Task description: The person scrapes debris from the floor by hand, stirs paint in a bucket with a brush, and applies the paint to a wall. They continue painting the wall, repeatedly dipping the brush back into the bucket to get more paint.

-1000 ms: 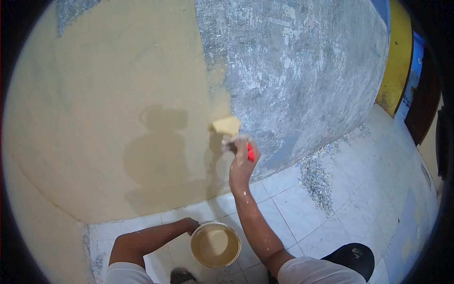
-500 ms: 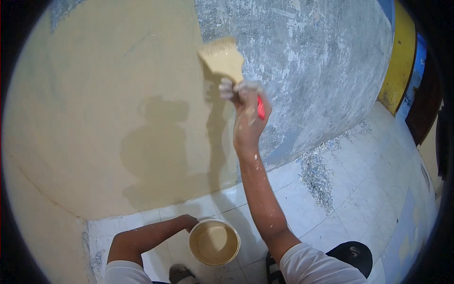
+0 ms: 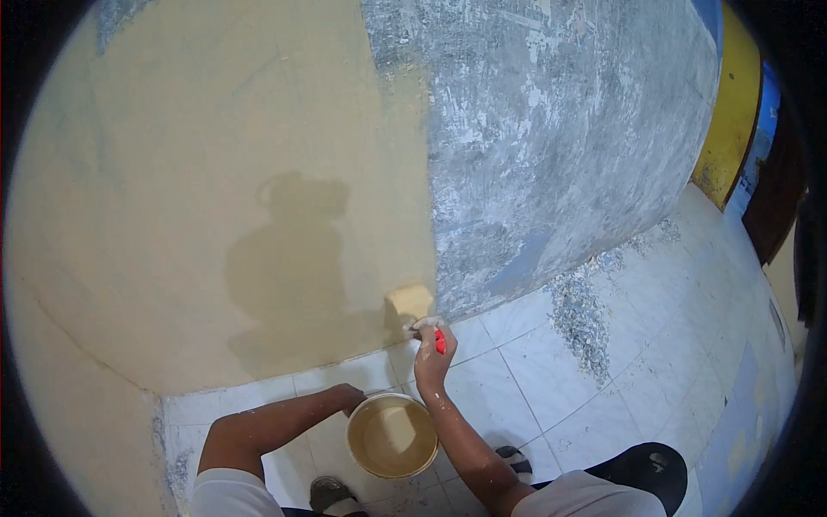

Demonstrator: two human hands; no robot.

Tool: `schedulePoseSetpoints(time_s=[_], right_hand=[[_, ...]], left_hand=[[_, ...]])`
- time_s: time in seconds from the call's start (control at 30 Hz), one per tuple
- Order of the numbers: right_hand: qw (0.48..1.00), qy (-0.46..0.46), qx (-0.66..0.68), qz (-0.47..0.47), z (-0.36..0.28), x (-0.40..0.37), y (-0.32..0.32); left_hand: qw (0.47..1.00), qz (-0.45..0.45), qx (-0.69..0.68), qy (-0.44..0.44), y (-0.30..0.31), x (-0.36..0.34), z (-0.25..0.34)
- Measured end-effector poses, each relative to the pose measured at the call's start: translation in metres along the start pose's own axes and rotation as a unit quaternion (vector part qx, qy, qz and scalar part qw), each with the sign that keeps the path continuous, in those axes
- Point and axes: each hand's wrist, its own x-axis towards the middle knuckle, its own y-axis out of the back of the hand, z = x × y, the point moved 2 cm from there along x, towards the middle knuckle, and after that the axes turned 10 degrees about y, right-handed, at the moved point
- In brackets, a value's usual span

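Wall: beyond the right fingertips, the cream-coated wall (image 3: 172, 215) is met by scraped grey wall (image 3: 534, 155); a ragged edge could be left at that seam if the bristles are dragged sideways.
Tiled floor (image 3: 517, 370): spread below and behind the fingers; the tiles could be smeared if the stroke is carried past the wall's foot, which lies close to the brush.
Loose paint flakes (image 3: 579, 332): scattered on the floor, well off to the right of the right fingers; grit could be picked up if wet bristles are brushed through them.
Paint bucket (image 3: 370, 429): placed beside the left fingers, behind and left of the right ones; cream paint could be spilled if the rim is tipped or knocked by the right forearm, which is held close by.
Paintbrush (image 3: 409, 300): its broad head is projected just ahead of the right fingers, low at the wall; drips could be caused by an overloaded head.
Right hand (image 3: 429, 340): reached forward and low, forearm slanted; the fingers are closed around the red-marked handle.
Left hand (image 3: 349, 399): elbow bent, brought across to the bucket's rim; the fingers are hidden, so their closure cannot be told.
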Motion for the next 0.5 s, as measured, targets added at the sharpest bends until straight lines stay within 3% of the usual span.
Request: schedulePoseSetpoints(time_s=[0.1, 0.2, 0.37, 0.5], right_hand=[[0.993, 0.111, 0.031, -0.014, -0.049, 0.03, -0.038], [0.984, 0.139, 0.111, -0.025, -0.096, 0.07, -0.078], [0.945, 0.273, 0.143, -0.109, -0.183, 0.128, -0.131], [0.913, 0.285, 0.262, -0.129, -0.213, 0.139, -0.145]], left_hand=[[1.0, -0.019, 0.001, -0.005, 0.009, -0.007, 0.005], [0.999, -0.041, -0.002, 0.011, 0.029, -0.026, 0.013], [0.999, -0.03, 0.013, -0.02, -0.009, 0.015, -0.003], [0.999, -0.031, -0.01, -0.011, 0.01, -0.015, 0.009]])
